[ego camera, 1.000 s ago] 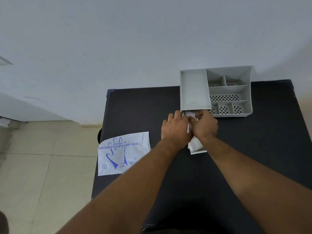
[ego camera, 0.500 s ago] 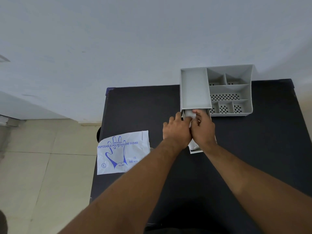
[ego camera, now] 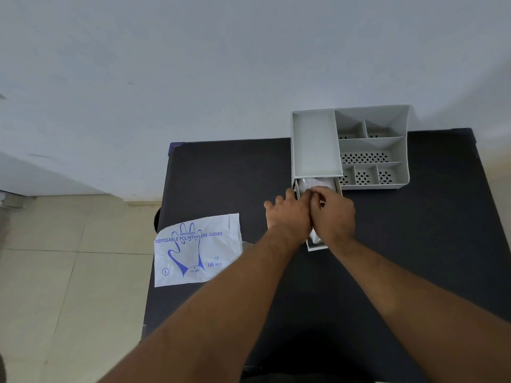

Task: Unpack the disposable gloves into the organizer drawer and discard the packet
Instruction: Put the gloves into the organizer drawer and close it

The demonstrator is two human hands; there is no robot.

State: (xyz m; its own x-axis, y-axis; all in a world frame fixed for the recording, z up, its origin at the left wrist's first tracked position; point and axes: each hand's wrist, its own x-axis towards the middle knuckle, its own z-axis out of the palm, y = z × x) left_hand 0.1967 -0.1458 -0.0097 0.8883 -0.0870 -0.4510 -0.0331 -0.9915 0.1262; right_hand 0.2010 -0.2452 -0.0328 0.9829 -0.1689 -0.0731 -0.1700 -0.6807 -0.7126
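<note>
Gloves point(ego camera: 311, 183) half down in drawer point(ego camera: 318, 246), frame centre; both hands' fingers point(ego camera: 313, 192) pinch the wad. Springy film may rebound, jamming the drawer when shut.

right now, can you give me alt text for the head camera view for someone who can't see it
Two bare hands, left hand and right hand, press clear gloves into the pulled-out drawer of a grey organizer on a black table. The flat printed glove packet lies at the table's left edge, overhanging a tiled floor.
</note>
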